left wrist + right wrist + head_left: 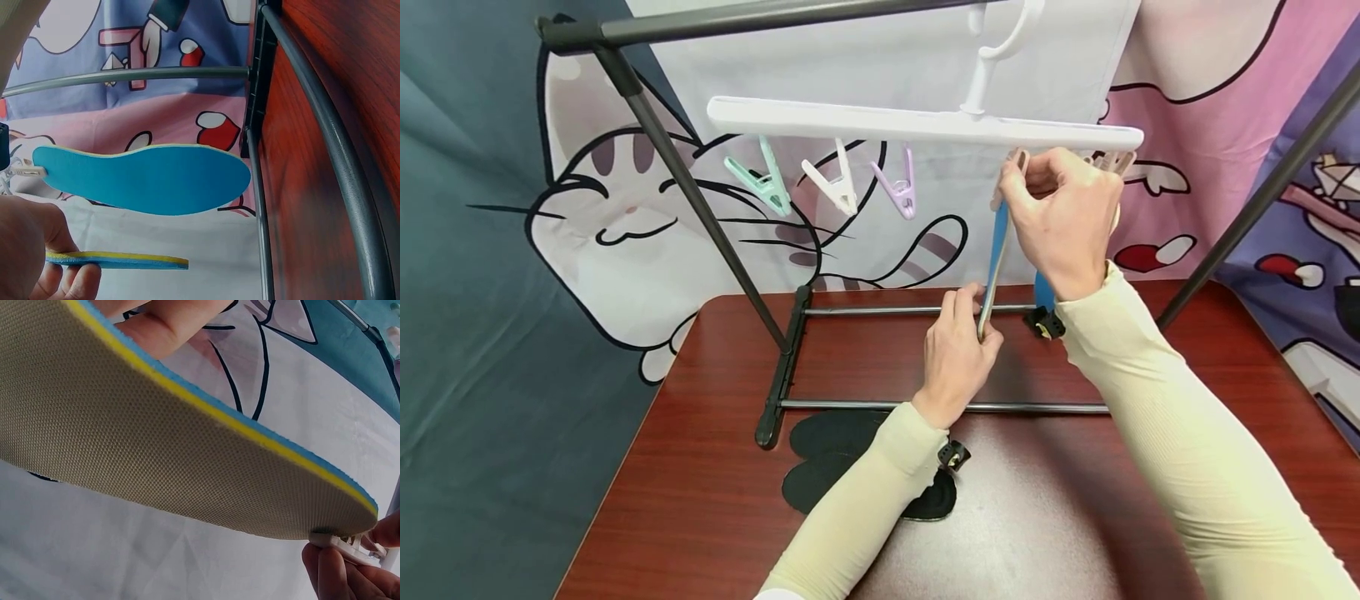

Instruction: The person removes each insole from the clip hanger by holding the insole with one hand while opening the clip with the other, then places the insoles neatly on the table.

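My left hand (pixel 958 354) pinches the lower part of an insole (pixel 996 262), which hangs edge-on to the head view. In the right wrist view this insole (pixel 156 444) shows a beige textured face with a yellow and blue edge. At its upper end, my right hand (pixel 1063 221) pinches a pale clip (pixel 337 542) under the white hanger (pixel 850 119). Beyond it a second insole (pixel 150 178), blue side showing, hangs from another pale clip (pixel 30 170).
Green (pixel 763 179), white (pixel 835 179) and purple (pixel 901 185) clips hang along the hanger's left part. A dark metal rack (pixel 681 175) stands on the red-brown table (pixel 700 500). Black insoles (pixel 827 433) lie near its front bar, partly under my left sleeve.
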`<control>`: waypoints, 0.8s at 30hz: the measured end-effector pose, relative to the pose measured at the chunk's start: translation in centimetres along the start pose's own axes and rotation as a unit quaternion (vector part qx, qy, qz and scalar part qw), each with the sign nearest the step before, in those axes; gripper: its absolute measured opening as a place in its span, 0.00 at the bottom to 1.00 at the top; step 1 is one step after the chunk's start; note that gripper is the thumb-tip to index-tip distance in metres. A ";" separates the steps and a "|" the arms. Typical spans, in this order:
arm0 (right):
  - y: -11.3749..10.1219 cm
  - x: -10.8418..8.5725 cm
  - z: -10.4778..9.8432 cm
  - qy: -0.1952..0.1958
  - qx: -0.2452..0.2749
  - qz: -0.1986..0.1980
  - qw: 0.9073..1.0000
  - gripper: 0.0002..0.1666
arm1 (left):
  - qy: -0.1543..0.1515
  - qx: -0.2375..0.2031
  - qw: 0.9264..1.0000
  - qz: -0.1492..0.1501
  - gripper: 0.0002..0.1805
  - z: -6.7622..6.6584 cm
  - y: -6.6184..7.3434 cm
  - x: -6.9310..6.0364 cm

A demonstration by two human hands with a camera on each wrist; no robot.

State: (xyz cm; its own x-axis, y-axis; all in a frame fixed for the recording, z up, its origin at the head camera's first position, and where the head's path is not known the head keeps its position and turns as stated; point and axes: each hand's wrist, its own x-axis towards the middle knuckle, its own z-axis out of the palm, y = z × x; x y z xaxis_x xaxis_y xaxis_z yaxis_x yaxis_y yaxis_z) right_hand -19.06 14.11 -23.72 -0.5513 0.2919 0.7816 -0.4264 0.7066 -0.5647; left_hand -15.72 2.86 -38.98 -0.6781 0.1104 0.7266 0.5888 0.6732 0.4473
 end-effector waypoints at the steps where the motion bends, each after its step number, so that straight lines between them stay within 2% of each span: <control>1: 0.0 0.0 0.0 0.001 -0.001 0.002 1.000 0.18 | 0.000 -0.002 1.000 0.000 0.28 0.0 0.0 0.0; 19: 0.1 0.1 0.1 0.004 0.002 0.004 1.000 0.17 | 0.003 -0.015 1.000 -0.013 0.27 -0.3 -0.3 -0.7; 24: 0.1 0.1 0.1 0.002 -0.002 0.003 1.000 0.17 | 0.000 -0.004 1.000 -0.019 0.27 -0.5 -0.5 -0.8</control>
State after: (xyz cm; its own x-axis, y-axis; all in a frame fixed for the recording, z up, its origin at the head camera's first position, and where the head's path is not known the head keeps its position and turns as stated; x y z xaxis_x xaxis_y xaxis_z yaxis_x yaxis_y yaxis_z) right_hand -19.22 14.19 -23.67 -0.5511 0.2987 0.7791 -0.4195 0.7079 -0.5682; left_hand -15.25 2.11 -39.50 -0.7003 0.0845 0.7088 0.5655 0.6717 0.4786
